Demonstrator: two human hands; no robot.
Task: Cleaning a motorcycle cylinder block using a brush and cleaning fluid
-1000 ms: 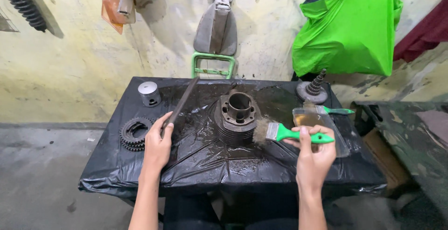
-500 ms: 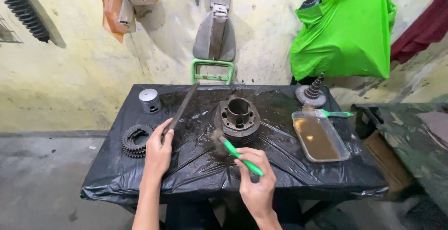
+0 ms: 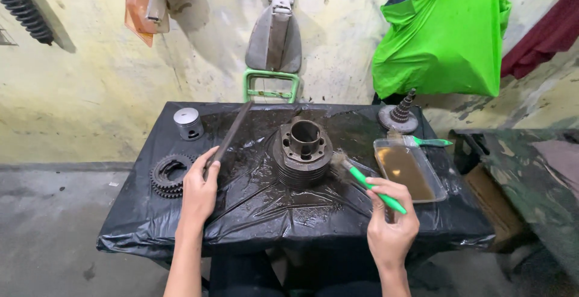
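A dark finned engine cylinder (image 3: pixel 301 150) stands upright in the middle of a table covered in black plastic (image 3: pixel 265 212). My right hand (image 3: pixel 391 227) is shut on a green-handled brush (image 3: pixel 368 183), whose bristles touch the cylinder's right side. My left hand (image 3: pixel 199 187) rests on the plastic to the cylinder's left, its fingers on the near end of a long dark flat file (image 3: pixel 230 135) that runs away toward the back of the table.
A shallow tray of brown liquid (image 3: pixel 409 169) sits right of the cylinder, a second green brush (image 3: pixel 429 142) behind it. A stepped gear shaft (image 3: pixel 399 115) stands back right, a piston (image 3: pixel 188 123) back left, sprockets (image 3: pixel 169 175) left. A green bag (image 3: pixel 443 37) hangs on the wall.
My right hand first swung the brush left in front of the cylinder, then moved right again, bringing the bristles against the cylinder's right side. My left hand stayed on the file.
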